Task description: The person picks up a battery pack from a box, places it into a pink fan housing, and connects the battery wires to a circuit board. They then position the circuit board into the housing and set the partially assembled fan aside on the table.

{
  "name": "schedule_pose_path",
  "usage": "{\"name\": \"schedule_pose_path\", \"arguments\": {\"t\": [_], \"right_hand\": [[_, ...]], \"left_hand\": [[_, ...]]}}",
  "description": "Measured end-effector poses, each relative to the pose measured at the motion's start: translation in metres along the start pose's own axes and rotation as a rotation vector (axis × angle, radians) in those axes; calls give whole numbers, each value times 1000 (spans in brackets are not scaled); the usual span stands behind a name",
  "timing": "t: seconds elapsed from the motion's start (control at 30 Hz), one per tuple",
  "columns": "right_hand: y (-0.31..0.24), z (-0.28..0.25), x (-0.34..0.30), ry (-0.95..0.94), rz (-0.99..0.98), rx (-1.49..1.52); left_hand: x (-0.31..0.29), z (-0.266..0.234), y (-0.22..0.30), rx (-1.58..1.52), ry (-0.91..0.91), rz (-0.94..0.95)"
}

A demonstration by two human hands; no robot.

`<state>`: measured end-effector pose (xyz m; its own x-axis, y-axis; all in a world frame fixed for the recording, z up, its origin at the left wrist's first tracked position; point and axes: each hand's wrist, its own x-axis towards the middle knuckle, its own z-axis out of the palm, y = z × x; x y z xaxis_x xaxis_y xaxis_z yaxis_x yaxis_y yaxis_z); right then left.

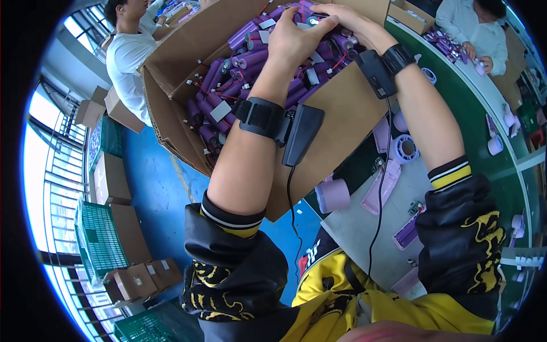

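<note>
A large cardboard box (342, 105) holds a heap of purple battery packs (248, 60) with red wires, small white plugs and pale grey patches. Both of my hands reach over its near side into the far part of the heap. My left hand (293, 37) has its thumb and forefinger around a purple battery pack (305, 10). Close beside it, my right hand (347, 20) bends its fingers over the same pack from the right. The fingertips are partly hidden among the packs. Each wrist wears a black strap with a dark module and cable.
Right of the box, a bench carries lilac housing parts (383, 185), a round lilac ring (404, 149) and a cup-like piece (333, 195). A green conveyor (456, 108) curves past. Co-workers sit far right and stand far left. Green crates (102, 236) and cartons line the left floor.
</note>
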<state>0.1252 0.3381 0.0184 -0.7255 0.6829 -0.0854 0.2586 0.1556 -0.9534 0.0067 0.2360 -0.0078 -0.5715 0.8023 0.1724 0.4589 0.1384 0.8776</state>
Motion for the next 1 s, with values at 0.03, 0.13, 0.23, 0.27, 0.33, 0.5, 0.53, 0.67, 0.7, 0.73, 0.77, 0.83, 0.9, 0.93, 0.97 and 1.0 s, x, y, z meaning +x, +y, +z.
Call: {"name": "schedule_pose_path", "arguments": {"t": [0.03,0.13,0.23,0.27,0.33,0.5,0.53,0.67,0.7,0.73,0.77,0.83,0.9,0.93,0.97,1.0], "right_hand": [[3,1,4,16,-4,16],[22,-1,31,55,-18,44],[61,-13,74,-20,-137,97],[63,-8,77,-35,-135,101],[58,-4,70,0,-130,195],[45,4,60,-39,-151,536],[44,5,58,-41,-150,539],[45,1,55,43,-133,344],[47,0,60,82,-143,265],[47,2,65,120,-152,186],[47,3,69,159,-160,106],[53,3,78,148,-183,101],[58,11,82,92,-222,105],[62,10,82,100,-219,109],[59,16,75,135,-211,94],[57,22,67,171,-203,77]], "left_hand": [[1,1,-1,-17,-9,-5],[5,-1,-1,-28,-34,5],[4,4,6,-24,-65,30],[2,2,4,-10,-56,31],[0,1,7,10,-44,49],[-4,2,8,10,163,209],[-3,2,6,4,171,202],[-3,-2,4,-54,137,128],[-3,-3,4,-104,91,65],[-4,-4,5,-153,45,1],[-3,-5,6,-152,39,5],[1,-2,9,-236,65,-52],[1,-2,8,-265,74,-88],[2,-2,9,-236,62,-105],[2,-6,8,-206,60,-126],[1,-8,7,-176,56,-147]]}}
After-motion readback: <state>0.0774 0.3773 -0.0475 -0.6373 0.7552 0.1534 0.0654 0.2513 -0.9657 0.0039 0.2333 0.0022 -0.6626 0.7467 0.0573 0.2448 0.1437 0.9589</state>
